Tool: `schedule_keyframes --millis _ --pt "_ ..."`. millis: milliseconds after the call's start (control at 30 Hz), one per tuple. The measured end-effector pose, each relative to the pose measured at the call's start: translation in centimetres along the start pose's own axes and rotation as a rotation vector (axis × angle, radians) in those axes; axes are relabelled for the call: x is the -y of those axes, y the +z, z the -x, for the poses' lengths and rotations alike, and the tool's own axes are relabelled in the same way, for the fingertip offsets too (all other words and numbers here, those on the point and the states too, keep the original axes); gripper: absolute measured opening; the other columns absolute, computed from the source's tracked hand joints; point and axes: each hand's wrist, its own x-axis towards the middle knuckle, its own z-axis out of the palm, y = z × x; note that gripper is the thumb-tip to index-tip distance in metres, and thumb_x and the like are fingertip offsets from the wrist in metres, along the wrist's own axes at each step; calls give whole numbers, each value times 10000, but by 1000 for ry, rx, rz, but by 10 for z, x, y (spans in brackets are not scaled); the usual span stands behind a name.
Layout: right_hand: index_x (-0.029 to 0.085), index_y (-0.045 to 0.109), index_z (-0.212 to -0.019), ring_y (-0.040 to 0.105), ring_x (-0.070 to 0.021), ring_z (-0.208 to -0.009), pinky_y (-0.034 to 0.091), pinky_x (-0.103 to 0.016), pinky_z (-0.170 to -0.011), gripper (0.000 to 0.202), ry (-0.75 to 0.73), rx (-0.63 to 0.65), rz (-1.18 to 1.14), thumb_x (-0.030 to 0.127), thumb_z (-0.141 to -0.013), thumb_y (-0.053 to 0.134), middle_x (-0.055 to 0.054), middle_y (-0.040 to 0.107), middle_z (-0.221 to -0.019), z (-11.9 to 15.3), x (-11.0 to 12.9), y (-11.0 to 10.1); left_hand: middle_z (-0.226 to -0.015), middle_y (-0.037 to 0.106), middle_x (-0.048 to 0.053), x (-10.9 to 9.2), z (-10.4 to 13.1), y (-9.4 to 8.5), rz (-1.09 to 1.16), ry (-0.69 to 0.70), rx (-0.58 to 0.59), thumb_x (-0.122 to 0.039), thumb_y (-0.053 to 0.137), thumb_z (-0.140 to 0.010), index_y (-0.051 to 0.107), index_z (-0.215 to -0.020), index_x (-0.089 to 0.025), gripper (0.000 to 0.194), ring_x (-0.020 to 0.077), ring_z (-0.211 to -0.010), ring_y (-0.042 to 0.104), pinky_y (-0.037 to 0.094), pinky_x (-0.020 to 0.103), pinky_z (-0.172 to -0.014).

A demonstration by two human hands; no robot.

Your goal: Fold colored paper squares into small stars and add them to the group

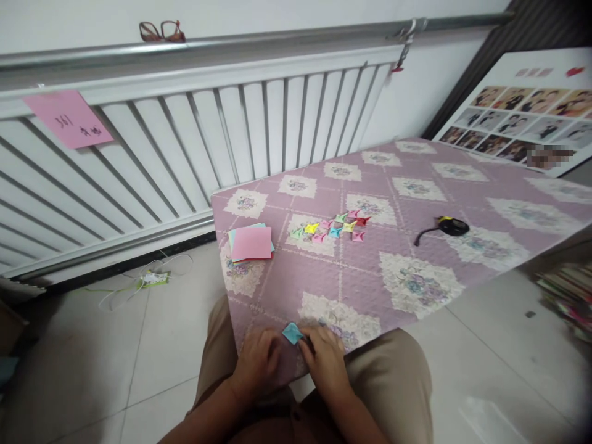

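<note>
A small folded blue paper (292,333) lies near the front edge of the purple patterned table (356,274). My right hand (324,354) touches its right corner with the thumb and fingers closed on it. Just left of the paper, my left hand (259,354) rests on the table with its fingers curled together; nothing shows in them. Farther back is a stack of coloured paper sheets (251,243), pink on top. Several small folded paper pieces (334,232) in various colours sit in rows at the table's middle.
A black and yellow object with a short strap (454,227) lies right of the folded pieces. A white radiator (240,129) borders the table's back. Glasses (161,31) rest above the pipe. A photo board (522,114) stands at the back right.
</note>
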Motion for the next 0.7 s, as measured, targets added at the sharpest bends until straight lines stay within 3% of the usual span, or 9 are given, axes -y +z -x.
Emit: schedule_keyframes --millis 100,167,367,533,700 --pt "262 633 -883 568 -220 -861 344 -360 -789 111 6 3 2 214 -853 538 -12 656 -847 -4 2 -1 -1030 613 32 -7 -20 -9 9 -83 65 -178 493 -872 588 -1027 -212 184 189 -998 535 405 321 -888" --pt "252 628 -836 561 -216 -844 335 -357 -784 94 13 31 2 195 -840 553 -9 642 -821 -7 2 -1 -990 616 17 -12 -32 -13 -35 -61 173 -210 491 -889 600 -988 -221 147 187 -980 537 398 316 -866" --pt "226 628 -804 554 -204 -832 352 -334 -779 99 -70 120 -36 133 -789 598 -27 615 -822 -20 -2 2 -939 617 35 -15 -47 -13 -32 -3 255 -224 517 -873 636 -881 -211 120 208 -944 546 383 332 -841" --pt "212 610 -713 568 -166 -742 418 -265 -685 131 -166 189 -169 97 -771 586 -13 591 -749 -30 -9 -3 -893 628 30 -8 -45 -14 87 -16 210 -183 520 -850 649 -819 -205 134 194 -890 561 405 315 -814" --pt "215 577 -711 567 -148 -699 454 -252 -650 156 -154 141 -291 224 -857 521 -1 572 -706 -32 -14 -22 -810 637 3 -4 -46 -22 284 -83 75 -138 487 -823 626 -775 -195 158 147 -801 582 452 251 -739"
